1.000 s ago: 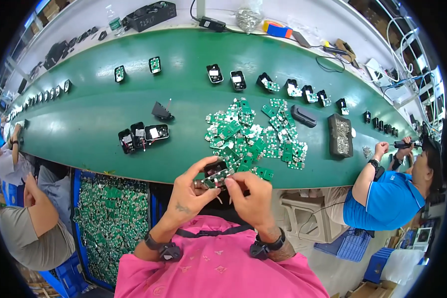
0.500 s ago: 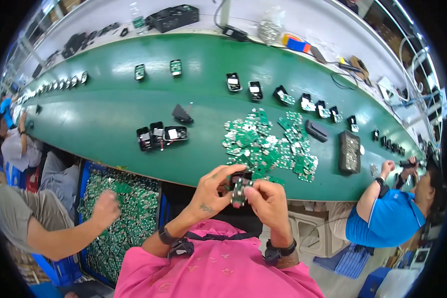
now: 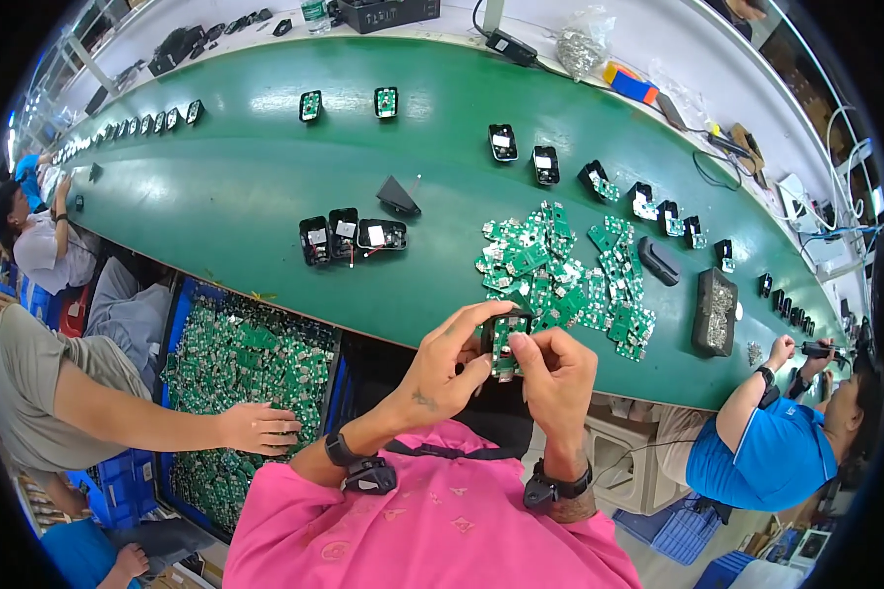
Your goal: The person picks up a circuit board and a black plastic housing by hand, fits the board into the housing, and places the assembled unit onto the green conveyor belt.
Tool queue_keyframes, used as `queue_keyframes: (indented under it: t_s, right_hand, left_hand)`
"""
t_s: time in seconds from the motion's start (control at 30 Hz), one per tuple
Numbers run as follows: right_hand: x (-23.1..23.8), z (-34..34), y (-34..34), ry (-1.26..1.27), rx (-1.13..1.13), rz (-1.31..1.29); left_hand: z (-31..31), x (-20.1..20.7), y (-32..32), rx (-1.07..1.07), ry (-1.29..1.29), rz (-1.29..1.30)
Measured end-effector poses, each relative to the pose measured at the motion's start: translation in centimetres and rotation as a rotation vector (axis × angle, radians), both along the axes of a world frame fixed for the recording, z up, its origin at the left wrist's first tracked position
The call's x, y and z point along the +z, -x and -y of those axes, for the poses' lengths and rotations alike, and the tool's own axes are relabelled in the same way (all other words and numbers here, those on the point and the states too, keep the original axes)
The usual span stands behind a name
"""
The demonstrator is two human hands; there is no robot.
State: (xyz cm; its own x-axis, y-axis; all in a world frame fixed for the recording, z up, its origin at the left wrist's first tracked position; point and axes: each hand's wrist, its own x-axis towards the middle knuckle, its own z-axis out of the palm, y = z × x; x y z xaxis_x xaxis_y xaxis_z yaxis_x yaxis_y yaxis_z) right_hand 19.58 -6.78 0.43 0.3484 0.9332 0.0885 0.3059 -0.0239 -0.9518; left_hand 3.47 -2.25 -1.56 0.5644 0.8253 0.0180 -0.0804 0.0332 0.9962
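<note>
Just past the table's near edge, my left hand [image 3: 440,368] is closed around a small black plastic case [image 3: 491,332]. A green circuit board [image 3: 507,346] lies face up against the case, its lower end sticking out. My right hand [image 3: 560,378] grips this board, thumb on its face; whether it is fully seated in the case I cannot tell. Beyond my hands lies a loose heap of green circuit boards [image 3: 545,263]. Left of that heap, several open black cases [image 3: 343,236] sit together, with a black wedge-shaped part [image 3: 399,196] behind them.
A blue bin of circuit boards [image 3: 241,368] stands at left, with a co-worker's hand [image 3: 257,429] on the boards. Filled cases [image 3: 643,201] line the table's far side. A dark box of small parts [image 3: 714,314] and a black cover [image 3: 659,261] lie right. Another co-worker [image 3: 756,442] sits there.
The circuit board has turned from a tilt to face up against the black case. My head view has shifted. The co-worker's hand at left has come down onto the boards in the bin.
</note>
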Motion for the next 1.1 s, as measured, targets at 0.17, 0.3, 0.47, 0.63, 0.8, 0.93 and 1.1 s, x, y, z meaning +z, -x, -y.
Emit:
queue_keyframes:
  t_s: [0.17,0.3,0.47,0.63,0.8,0.93,1.1]
  right_hand:
    - [-0.5,-0.7,0.0,-0.049,0.01,0.22]
    - [-0.9,-1.6,0.6,0.06,0.03,0.178]
    - [-1.3,-2.6,0.3,0.114,0.2,0.158]
    - [-1.8,-4.2,3.1,0.275,0.278,0.258]
    - [-3.8,-3.2,0.7,0.103,0.18,-0.202]
    - [-4.7,-4.7,1.3,0.026,0.179,-0.001]
    - [-3.3,-8.3,4.8,0.013,0.228,0.038]
  left_hand:
    - [-0.4,-0.4,0.0,0.04,0.023,0.043]
    - [-1.1,-1.1,-0.6,0.122,0.041,0.039]
    - [-2.0,-1.3,0.0,0.093,0.145,0.089]
    - [-1.8,-0.4,2.0,0.217,0.058,-0.196]
    - [-2.8,-4.3,-1.5,0.186,-0.282,0.09]
    - [-3.2,-1.6,-0.1,0.194,-0.206,-0.119]
    - [-7.2,-0.4,3.2,0.236,-0.447,-0.351]
